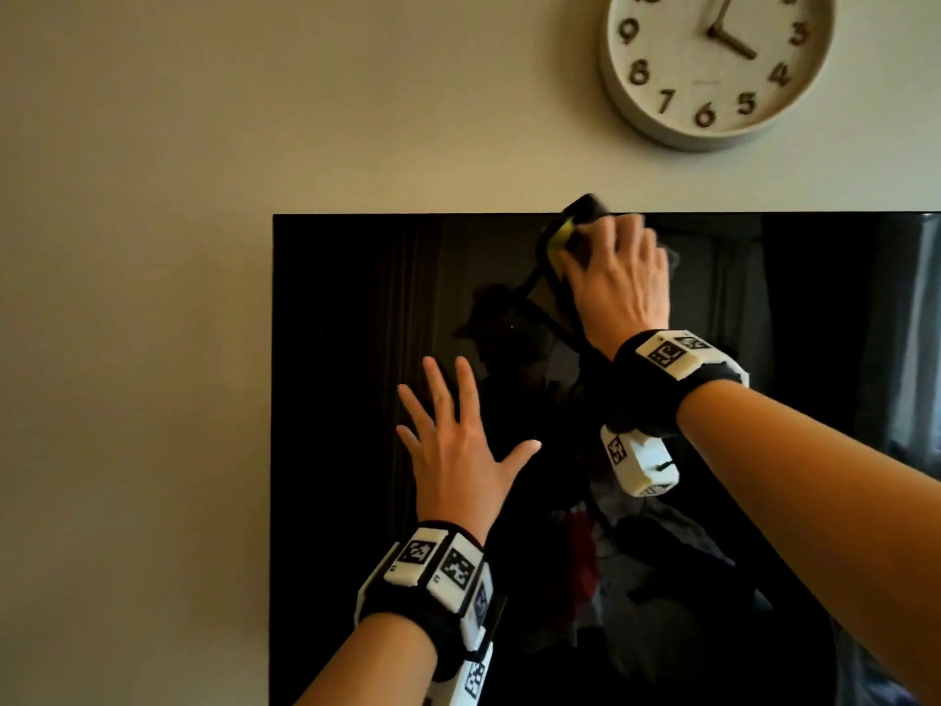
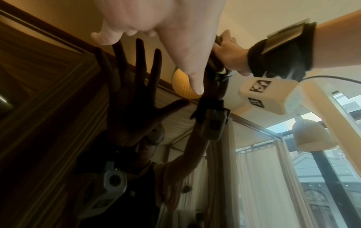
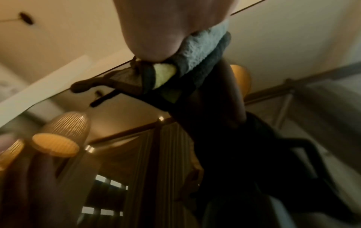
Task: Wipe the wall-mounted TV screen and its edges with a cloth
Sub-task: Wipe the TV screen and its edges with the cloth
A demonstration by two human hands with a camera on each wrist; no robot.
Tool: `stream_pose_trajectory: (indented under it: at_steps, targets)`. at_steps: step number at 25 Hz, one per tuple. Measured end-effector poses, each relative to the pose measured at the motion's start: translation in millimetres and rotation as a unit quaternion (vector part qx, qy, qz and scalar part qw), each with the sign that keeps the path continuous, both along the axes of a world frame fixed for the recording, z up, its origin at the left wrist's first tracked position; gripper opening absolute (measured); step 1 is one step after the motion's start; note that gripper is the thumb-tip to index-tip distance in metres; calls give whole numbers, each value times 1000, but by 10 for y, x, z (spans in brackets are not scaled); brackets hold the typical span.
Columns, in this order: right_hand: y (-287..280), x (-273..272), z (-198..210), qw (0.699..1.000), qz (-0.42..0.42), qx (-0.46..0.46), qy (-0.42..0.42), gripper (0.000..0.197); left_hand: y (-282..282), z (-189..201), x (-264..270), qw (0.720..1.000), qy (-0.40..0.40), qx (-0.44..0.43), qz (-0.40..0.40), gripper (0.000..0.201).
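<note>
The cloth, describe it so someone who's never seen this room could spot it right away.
Find the black wall-mounted TV below the round wall clock. At the TV's top edge the right hand presses a bunched cloth to the glass. It is dark with a yellow-green patch, the only soft, coloured thing there; the left hand, lower down, lies flat with nothing in it.

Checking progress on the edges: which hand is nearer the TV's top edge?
Right. The right hand presses the dark cloth with a yellow patch at the black wall-mounted TV's top edge; the left hand, fingers spread, is lower down on the screen.
</note>
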State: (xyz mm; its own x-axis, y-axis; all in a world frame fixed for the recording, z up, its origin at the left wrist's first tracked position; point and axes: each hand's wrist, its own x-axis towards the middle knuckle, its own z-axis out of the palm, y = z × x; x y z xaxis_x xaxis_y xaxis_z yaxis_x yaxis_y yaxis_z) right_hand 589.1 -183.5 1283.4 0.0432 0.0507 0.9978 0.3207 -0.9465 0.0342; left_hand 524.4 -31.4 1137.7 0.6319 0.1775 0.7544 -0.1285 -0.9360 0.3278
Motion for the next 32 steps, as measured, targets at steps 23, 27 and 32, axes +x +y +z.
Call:
stream_pose_trajectory:
  at_steps: [23,27,32]
  targets:
    - [-1600,52,1,989,10,149,17,46,-1380,109,154,1000,-8,18,-1,114]
    - [-1656,90,-196,1000,-15,-20,-16,43,-1380,93,157,1000,-15,12,12,113]
    - [-1828,61,-109,990,0,143,-2,45,-1384,69,166,1000,-11,16,14,110]
